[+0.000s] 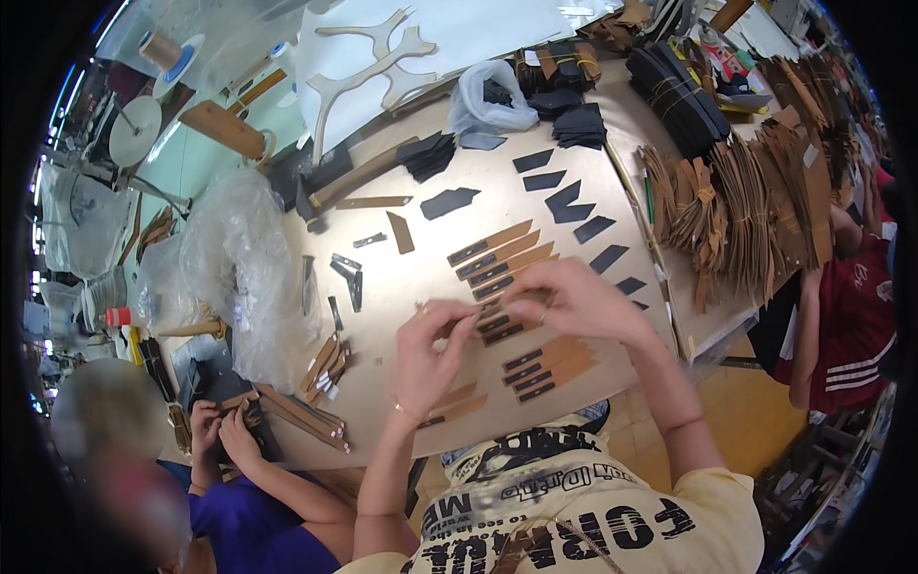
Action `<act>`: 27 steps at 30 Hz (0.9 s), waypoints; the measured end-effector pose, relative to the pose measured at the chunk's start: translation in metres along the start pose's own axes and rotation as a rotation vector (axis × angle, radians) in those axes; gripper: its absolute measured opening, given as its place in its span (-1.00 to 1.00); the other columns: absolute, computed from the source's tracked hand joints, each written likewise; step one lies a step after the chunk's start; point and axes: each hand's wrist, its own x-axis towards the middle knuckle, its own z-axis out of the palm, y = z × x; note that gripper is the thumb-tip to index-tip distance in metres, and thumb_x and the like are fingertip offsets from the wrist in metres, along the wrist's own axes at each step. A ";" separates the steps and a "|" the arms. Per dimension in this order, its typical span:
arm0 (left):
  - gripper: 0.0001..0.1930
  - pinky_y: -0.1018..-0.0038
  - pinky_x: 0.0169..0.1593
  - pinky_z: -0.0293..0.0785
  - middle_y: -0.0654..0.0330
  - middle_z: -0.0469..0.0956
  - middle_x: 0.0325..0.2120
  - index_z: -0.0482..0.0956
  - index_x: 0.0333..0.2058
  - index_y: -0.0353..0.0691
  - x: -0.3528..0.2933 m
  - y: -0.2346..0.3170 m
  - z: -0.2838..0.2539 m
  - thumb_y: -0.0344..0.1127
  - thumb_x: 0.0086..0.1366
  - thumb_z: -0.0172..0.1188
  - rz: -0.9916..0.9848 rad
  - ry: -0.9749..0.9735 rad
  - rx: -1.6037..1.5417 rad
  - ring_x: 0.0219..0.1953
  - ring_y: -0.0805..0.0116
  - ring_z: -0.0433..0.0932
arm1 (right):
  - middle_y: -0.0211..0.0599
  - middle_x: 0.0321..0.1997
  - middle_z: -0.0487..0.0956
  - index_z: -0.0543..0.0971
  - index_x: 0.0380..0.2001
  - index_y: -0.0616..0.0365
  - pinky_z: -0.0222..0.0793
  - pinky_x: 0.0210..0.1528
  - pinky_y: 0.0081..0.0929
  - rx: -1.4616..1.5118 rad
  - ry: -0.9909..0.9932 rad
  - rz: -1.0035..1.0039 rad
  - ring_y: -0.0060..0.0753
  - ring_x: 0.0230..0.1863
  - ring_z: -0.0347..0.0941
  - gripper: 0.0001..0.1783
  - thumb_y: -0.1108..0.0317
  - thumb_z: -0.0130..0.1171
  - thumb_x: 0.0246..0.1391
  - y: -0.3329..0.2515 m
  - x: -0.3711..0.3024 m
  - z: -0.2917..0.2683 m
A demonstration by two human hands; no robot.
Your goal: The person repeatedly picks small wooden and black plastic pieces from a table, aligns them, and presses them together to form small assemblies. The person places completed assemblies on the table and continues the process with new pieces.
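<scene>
My left hand [432,349] and my right hand [579,301] meet over a row of brown leather strips [512,251] with slanted ends. Each strip carries a small black piece [485,265] at its left end. Thumb and forefinger of the left hand are pinched together at one strip's left end. The right hand's fingers are closed just beside them, over the same row. Whatever lies between the fingertips is too small to make out. Nearer me is a second group of brown strips with black pieces [529,385], and more strips lie partly behind my left wrist.
Black cut pieces [571,206] lie beyond the row. A hammer [359,180], a clear plastic bag [251,277] and a white bag [492,99] rest farther off. Brown bundles [741,201] fill the right side. At lower left, a co-worker's hands [228,430] hold a brown strip.
</scene>
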 end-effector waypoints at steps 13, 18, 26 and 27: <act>-0.78 0.63 -0.38 0.57 0.15 0.65 -0.37 0.60 -0.13 -0.45 0.188 -0.002 0.045 -0.41 0.33 0.21 -0.188 -0.192 -0.237 -0.41 0.47 0.66 | -0.55 -0.36 0.52 0.50 0.11 0.16 0.24 -0.39 -0.74 0.332 0.403 0.218 -0.80 -0.40 0.29 -0.49 0.37 0.38 0.08 0.093 0.062 -0.090; -0.79 0.61 -0.35 0.59 0.13 0.65 -0.36 0.59 -0.12 -0.47 0.191 -0.011 0.049 -0.45 0.33 0.19 -0.237 -0.184 -0.226 -0.40 0.46 0.66 | -0.51 -0.29 0.54 0.49 0.11 0.16 0.25 -0.37 -0.76 0.348 0.402 0.264 -0.81 -0.38 0.32 -0.46 0.39 0.40 0.05 0.106 0.063 -0.087; -0.81 0.60 -0.37 0.61 0.06 0.67 -0.34 0.61 -0.20 -0.50 0.203 -0.018 0.055 -0.46 0.31 0.21 -0.231 -0.066 -0.156 -0.43 0.44 0.68 | -0.54 -0.31 0.55 0.48 0.08 0.11 0.27 -0.35 -0.78 0.206 0.475 0.323 -0.85 -0.40 0.31 -0.52 0.47 0.33 0.08 0.103 0.080 -0.081; -0.81 0.60 -0.37 0.62 0.05 0.67 -0.33 0.61 -0.19 -0.51 0.206 -0.019 0.056 -0.46 0.30 0.22 -0.238 -0.050 -0.126 -0.42 0.43 0.69 | -0.50 -0.34 0.55 0.47 0.08 0.10 0.31 -0.35 -0.74 0.155 0.507 0.302 -0.79 -0.41 0.36 -0.53 0.47 0.31 0.08 0.104 0.084 -0.078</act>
